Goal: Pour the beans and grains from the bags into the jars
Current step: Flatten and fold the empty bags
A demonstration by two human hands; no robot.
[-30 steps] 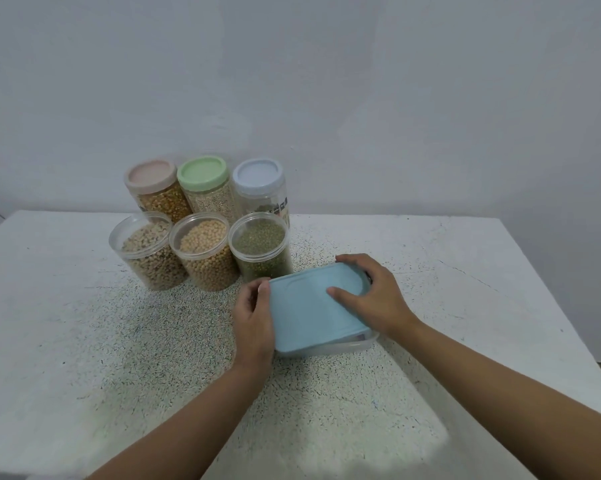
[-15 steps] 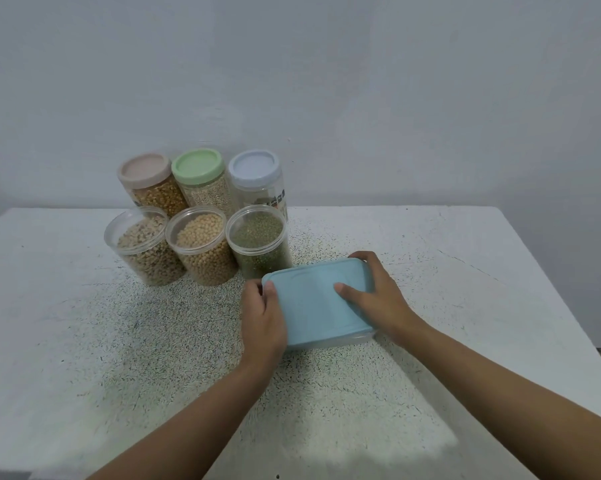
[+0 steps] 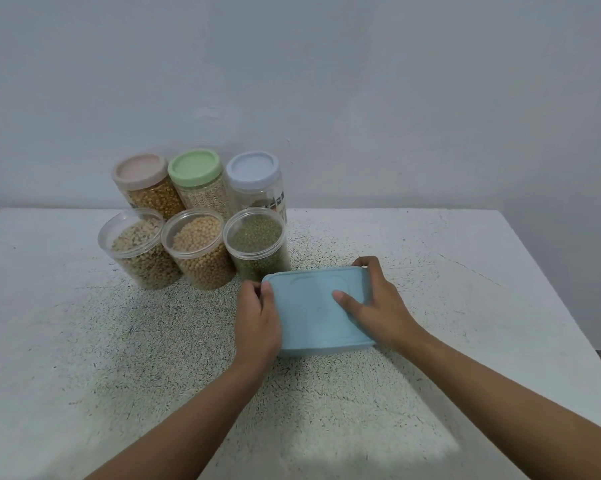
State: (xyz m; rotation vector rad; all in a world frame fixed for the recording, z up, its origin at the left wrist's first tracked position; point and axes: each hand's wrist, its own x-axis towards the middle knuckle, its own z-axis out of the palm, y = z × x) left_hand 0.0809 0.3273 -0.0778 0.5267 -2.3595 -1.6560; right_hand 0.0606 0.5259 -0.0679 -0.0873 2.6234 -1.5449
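Your blue-lidded box [image 3: 318, 306] sits on the table [image 3: 465, 271] just in front of the open mung-bean jar [image 3: 257, 251]. It looks like stiff, smooth plastic (its fill is hidden), so grip the short ends. Your left hand [image 3: 257, 320] curls round its left edge; your right hand [image 3: 375, 303] wraps the far corner, thumb flat on top.

The only print stood on the blue-lidded jar [image 3: 254, 187] in the back row: a label [image 3: 274, 203] low on its clear wall, with dark marks on white and a patch of red-brown. The marks were too small and blurred to read. No other text could be read.
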